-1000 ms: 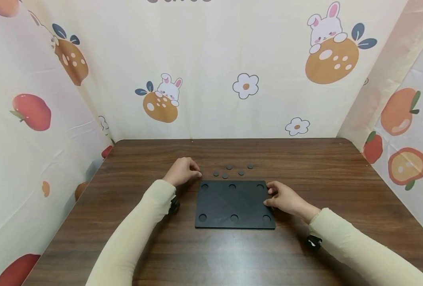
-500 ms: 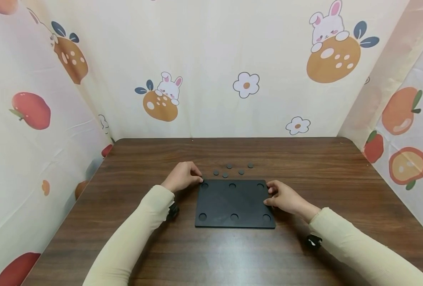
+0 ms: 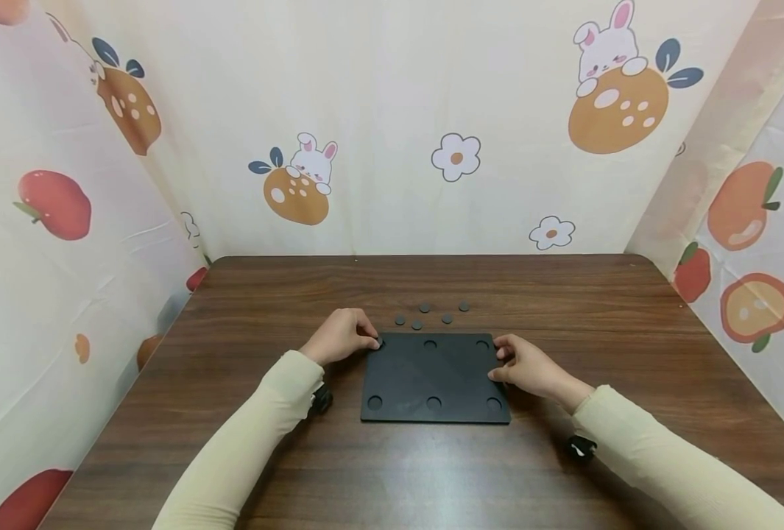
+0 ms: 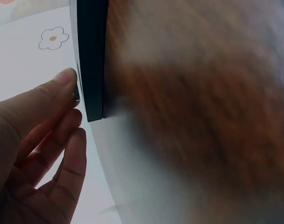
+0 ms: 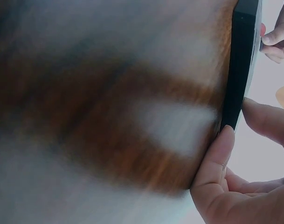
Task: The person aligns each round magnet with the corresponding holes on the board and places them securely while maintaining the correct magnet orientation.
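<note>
A flat black board [image 3: 438, 375] with several round recesses along its near and far edges lies on the table. At its far left corner my left hand [image 3: 340, 337] pinches a small dark disc [image 4: 77, 93] between thumb and fingers, right over the recess there. The recess is mostly covered by the fingertips. My right hand [image 3: 529, 369] holds the board's right edge; in the right wrist view one finger [image 5: 225, 140] presses on the side edge and another digit meets the top face. The other recesses in view show as bare dark circles.
Several loose dark discs [image 3: 417, 325] lie scattered on the wood table [image 3: 266, 287] just beyond the board's far edge. A cloth curtain [image 3: 378, 88] printed with rabbits, fruit and flowers hangs behind the table and at both sides.
My left hand has moved nearer and slightly right, bringing the disc from beyond the board's far left corner onto that corner's recess. The right hand and the board have stayed in place.
</note>
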Demonstrator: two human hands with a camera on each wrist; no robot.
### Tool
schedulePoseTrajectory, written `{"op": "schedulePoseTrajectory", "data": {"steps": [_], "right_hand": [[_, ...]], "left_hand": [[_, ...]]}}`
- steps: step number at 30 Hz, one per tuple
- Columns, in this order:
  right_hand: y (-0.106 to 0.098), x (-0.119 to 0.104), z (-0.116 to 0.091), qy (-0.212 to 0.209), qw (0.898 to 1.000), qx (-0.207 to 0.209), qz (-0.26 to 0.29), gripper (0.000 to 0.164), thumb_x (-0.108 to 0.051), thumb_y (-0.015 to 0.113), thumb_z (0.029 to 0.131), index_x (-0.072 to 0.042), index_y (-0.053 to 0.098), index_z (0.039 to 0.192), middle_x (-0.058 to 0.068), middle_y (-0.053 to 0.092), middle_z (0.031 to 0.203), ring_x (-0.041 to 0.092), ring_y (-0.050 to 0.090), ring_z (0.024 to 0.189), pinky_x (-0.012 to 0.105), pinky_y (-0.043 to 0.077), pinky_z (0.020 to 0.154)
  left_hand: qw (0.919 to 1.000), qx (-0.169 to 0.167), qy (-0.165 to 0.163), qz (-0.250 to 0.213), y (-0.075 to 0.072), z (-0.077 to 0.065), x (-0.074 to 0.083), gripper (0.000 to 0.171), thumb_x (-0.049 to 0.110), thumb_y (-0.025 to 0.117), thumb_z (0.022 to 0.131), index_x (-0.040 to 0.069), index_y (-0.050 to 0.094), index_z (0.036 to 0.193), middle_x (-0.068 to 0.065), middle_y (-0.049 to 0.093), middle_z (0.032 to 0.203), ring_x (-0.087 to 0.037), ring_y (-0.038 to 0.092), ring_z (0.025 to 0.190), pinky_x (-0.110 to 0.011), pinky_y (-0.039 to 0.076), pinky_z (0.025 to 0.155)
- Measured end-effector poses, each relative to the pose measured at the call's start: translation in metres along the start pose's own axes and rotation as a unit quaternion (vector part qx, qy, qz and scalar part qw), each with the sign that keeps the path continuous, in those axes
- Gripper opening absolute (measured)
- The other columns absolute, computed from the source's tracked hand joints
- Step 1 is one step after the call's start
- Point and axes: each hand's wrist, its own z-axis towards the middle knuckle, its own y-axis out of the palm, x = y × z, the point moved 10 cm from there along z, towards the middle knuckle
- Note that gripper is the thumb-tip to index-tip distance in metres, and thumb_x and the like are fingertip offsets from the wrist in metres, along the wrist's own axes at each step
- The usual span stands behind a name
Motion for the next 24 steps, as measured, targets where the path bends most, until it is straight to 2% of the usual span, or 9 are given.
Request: {"op": "schedulePoseTrajectory", "data": {"steps": [14, 24], "right_hand": [[0.0, 0.0023, 0.0012, 0.005, 1.0, 0.001, -0.005, 0.06, -0.013, 0.067, 0.082, 0.002, 0.036, 0.132, 0.013, 0.045, 0.108, 0.019, 0.051, 0.078, 0.032, 0.044, 0.062], [-0.0001, 0.0015, 0.0012, 0.005, 1.0, 0.002, -0.001, 0.06, -0.013, 0.068, 0.082, 0.002, 0.036, 0.131, 0.011, 0.044, 0.101, 0.019, 0.049, 0.074, 0.032, 0.043, 0.06]], "left_hand": [[0.9997, -0.007, 0.017, 0.014, 0.0049, -0.0001, 0.005, 0.005, 0.02, 0.075, 0.076, 0.018, 0.073, 0.081, 0.009, 0.06, 0.081, -0.007, 0.054, 0.073, -0.025, 0.046, 0.065], [0.9998, -0.013, 0.01, 0.009, 0.0053, -0.0004, 0.0049, 0.007, 0.02, 0.075, 0.076, 0.017, 0.074, 0.082, 0.008, 0.06, 0.082, -0.007, 0.054, 0.072, -0.025, 0.046, 0.064]]}}
